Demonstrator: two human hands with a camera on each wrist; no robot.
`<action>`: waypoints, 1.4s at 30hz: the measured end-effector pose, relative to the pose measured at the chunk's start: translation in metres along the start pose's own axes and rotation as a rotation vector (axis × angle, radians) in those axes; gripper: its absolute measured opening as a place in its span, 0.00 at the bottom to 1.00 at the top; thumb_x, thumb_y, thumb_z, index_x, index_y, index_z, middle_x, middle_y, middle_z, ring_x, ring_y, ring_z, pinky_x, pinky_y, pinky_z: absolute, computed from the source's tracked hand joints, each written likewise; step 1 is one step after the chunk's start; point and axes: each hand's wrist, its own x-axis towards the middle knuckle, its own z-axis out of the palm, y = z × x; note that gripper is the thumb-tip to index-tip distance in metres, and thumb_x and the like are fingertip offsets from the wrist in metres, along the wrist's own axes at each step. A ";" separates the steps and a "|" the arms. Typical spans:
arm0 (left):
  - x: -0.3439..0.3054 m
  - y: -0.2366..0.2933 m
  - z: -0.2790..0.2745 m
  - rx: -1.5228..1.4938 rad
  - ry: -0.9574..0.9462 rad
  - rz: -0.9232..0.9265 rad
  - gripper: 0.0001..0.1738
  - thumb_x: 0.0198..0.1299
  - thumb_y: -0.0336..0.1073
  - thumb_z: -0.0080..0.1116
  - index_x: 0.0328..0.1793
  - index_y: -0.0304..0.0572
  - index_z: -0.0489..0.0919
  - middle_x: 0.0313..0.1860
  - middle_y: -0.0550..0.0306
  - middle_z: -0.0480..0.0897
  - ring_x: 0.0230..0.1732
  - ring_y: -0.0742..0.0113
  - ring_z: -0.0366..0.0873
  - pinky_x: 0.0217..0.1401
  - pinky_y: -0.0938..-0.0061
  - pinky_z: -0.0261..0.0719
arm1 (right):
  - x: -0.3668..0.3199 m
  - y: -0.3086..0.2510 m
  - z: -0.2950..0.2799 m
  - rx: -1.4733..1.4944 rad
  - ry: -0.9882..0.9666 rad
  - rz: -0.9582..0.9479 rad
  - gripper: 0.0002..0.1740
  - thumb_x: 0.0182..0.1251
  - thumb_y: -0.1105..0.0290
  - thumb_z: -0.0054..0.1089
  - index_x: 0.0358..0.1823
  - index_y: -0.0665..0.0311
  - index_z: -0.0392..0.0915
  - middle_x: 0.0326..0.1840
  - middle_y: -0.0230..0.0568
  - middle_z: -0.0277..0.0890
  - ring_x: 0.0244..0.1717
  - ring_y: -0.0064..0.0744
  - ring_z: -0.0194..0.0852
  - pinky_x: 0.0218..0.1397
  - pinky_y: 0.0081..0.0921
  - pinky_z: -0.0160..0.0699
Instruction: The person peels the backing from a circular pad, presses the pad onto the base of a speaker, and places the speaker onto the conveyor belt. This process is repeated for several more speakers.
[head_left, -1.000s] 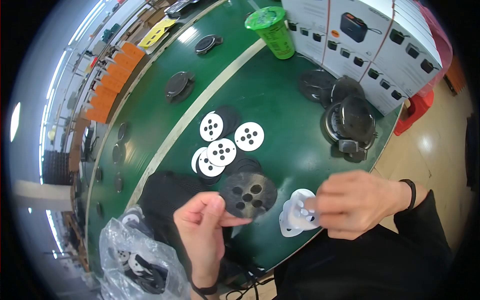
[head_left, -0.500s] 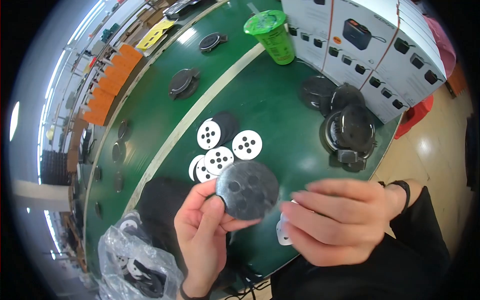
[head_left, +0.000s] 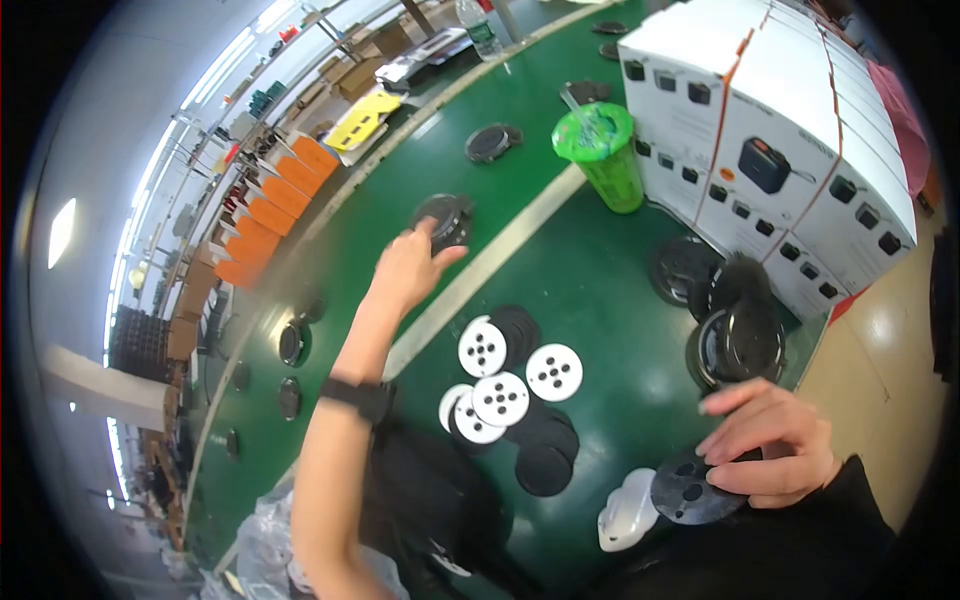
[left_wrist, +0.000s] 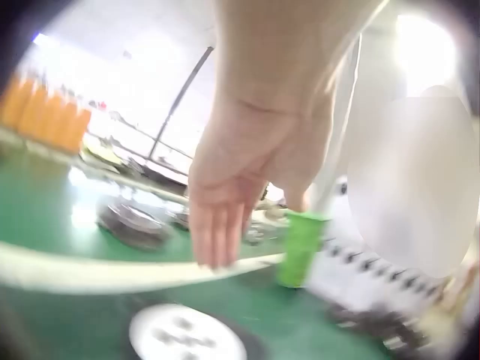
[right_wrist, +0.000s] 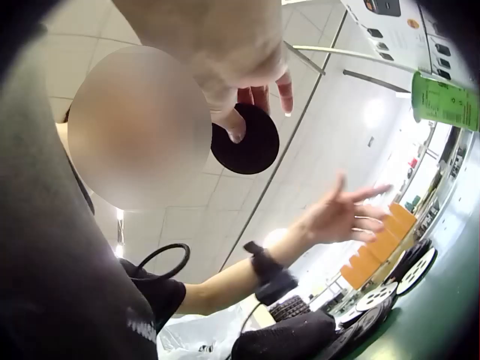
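My left hand (head_left: 405, 268) reaches out over the far strip of the green table, its fingertips overlapping a round black part (head_left: 450, 225) in the head view. Straight fingers show in the left wrist view, with nothing between them. Close to my body, my right hand (head_left: 775, 450) pinches a thin dark disc (head_left: 688, 492) with several holes. From the right wrist camera that disc (right_wrist: 251, 142) shows its plain black side, with the thumb over it. White glossy pieces (head_left: 628, 515) lie beside the disc. White discs with black dots (head_left: 500, 400) and black discs (head_left: 546, 462) overlap mid-table.
A green cup (head_left: 610, 165) stands before stacked white boxes (head_left: 765, 160). Black round parts (head_left: 745, 340) are piled at the right edge. More round parts (head_left: 490, 143) sit beyond the pale strip (head_left: 490, 265). A clear plastic bag (head_left: 265, 545) lies lower left.
My left hand has let go of the dark disc and moved forward to the far strip. The right hand now holds the disc, farther right. The head view has tilted up.
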 end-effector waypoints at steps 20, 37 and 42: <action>0.052 0.005 -0.013 -0.185 0.556 0.090 0.53 0.31 0.44 0.69 0.64 0.25 0.57 0.55 0.33 0.64 0.55 0.40 0.62 0.58 0.56 0.68 | -0.017 0.019 0.028 0.322 0.450 0.758 0.06 0.49 0.80 0.61 0.30 0.69 0.74 0.41 0.55 0.71 0.23 0.21 0.67 0.32 0.17 0.67; -0.232 0.165 -0.046 -1.069 0.397 0.123 0.55 0.46 0.27 0.64 0.72 0.32 0.35 0.67 0.30 0.55 0.63 0.48 0.60 0.64 0.63 0.58 | -0.006 -0.014 0.040 1.000 -0.056 0.569 0.05 0.58 0.75 0.60 0.36 0.64 0.77 0.29 0.29 0.71 0.27 0.22 0.55 0.40 0.22 0.65; -0.246 0.149 -0.050 -1.371 0.186 -0.180 0.40 0.54 0.37 0.55 0.68 0.23 0.52 0.55 0.37 0.72 0.56 0.58 0.72 0.58 0.72 0.66 | 0.000 -0.013 0.032 0.905 -0.221 0.543 0.05 0.56 0.77 0.60 0.34 0.66 0.77 0.32 0.32 0.73 0.33 0.25 0.64 0.41 0.22 0.65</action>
